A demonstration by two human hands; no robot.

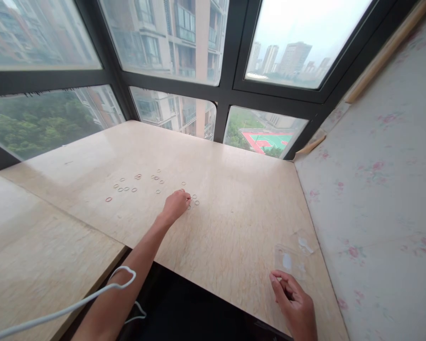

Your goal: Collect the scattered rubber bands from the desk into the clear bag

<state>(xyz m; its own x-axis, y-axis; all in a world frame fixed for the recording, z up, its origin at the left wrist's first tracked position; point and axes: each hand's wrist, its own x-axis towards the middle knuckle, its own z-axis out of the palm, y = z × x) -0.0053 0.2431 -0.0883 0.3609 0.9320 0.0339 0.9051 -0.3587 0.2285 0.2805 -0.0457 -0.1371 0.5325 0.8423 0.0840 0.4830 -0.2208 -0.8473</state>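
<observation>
Several small thin rings (134,190) lie scattered on the beige stone-patterned surface, left of centre. One reddish ring (108,199) lies at their left end. My left hand (176,204) reaches in at their right side, fingers bent and pressed together, with a few rings (194,196) right beside the fingertips. Whatever those fingers hold is hidden. At the lower right, my right hand (294,303) rests near the surface, thumb and forefinger meeting in a pinch. I cannot make out anything between them. Just beyond it lies a clear plastic case (287,260), and a small transparent bag (305,245) is next to that.
A white cable (67,305) passes across my left forearm. Dark-framed windows (225,102) border the far side of the surface (234,237), and a flowered wall (369,208) runs along the right. The surface's front edge drops into a dark gap (184,308).
</observation>
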